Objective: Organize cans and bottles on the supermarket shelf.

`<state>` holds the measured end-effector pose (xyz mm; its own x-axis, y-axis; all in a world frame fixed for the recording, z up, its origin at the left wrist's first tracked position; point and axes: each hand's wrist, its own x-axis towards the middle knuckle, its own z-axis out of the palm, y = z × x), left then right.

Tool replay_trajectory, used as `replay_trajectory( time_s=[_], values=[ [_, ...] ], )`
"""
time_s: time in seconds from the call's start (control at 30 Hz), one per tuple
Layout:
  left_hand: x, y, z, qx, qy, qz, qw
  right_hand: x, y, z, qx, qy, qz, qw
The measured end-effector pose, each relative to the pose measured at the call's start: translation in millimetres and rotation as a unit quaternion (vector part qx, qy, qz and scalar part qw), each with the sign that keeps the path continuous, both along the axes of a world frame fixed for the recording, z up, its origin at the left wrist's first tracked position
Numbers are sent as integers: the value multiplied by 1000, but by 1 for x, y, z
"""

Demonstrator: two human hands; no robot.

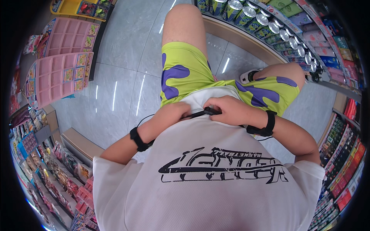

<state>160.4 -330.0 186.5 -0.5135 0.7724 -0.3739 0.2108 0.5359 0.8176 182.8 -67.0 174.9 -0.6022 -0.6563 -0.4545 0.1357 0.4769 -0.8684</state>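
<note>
At my waist, a thin black strap or cord runs between my two hands, against the white shirt. My left hand is closed on its left end, the fingertips partly tucked out of sight. My right hand pinches a small black clip-like piece at the right end, thumb below and forefinger above. Whether this piece is a buckle or a plug, I cannot tell. Each wrist wears a black band, the left band and the right band, with a thin dark cable beside each.
Pink compartment trays stand at the left, with a yellow tray beyond. Hanging packets fill racks at lower left. Rows of cans line the shelf at upper right; more goods shelves stand at right. Grey tiles cover the floor.
</note>
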Motion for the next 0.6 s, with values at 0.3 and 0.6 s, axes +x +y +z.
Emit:
replay_trajectory(
  time_s=[0.3,0.6],
  values=[
    [24,-36,-2,-162,160,-119,967,-7,2,7,-17,-27,-6,999],
    [-1,-8,-18,-41,201,-125,971,3,11,-7,-32,-6,-37,999]
  ],
)
